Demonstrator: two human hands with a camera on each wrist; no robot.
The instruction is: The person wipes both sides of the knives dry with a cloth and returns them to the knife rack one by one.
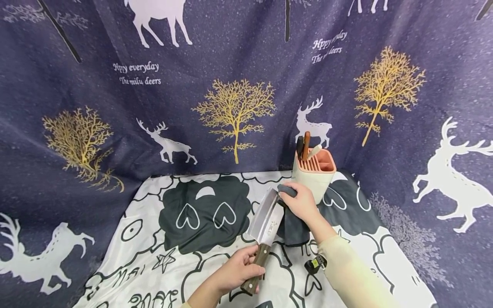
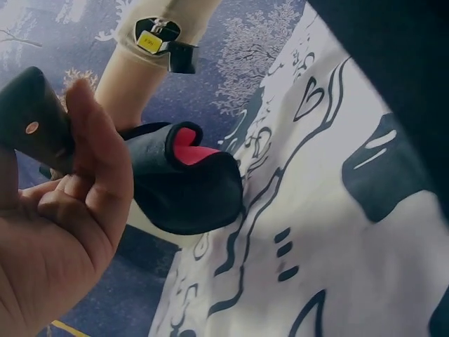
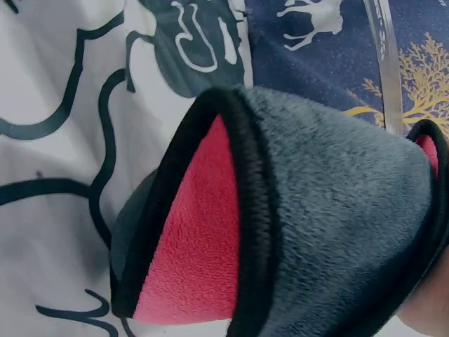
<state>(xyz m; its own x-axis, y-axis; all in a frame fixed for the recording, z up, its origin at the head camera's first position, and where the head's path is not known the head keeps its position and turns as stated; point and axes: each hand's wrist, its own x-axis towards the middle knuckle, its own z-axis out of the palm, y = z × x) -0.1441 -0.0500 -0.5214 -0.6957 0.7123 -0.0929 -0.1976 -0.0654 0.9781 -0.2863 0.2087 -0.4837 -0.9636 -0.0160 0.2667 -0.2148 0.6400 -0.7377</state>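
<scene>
My left hand (image 1: 239, 271) grips a cleaver (image 1: 265, 220) by its brown riveted wooden handle, with the broad steel blade pointing up and away. In the left wrist view the butt of the handle (image 2: 31, 116) sticks out between thumb and fingers. With my right hand (image 1: 302, 201) I hold a dark grey cloth (image 1: 295, 229) at the far end of the blade, beside its right edge. The cloth hangs down from that hand in folds. Its pink underside (image 3: 200, 246) shows in the right wrist view, with a strip of the blade (image 3: 386, 70) behind it.
A cream knife block (image 1: 316, 179) with an orange slotted top stands at the back right, just behind my right hand. Several handles (image 1: 306, 145) stick up from it. A black-and-white patterned cloth (image 1: 146, 252) covers the table; a navy deer-print curtain (image 1: 173, 102) hangs behind.
</scene>
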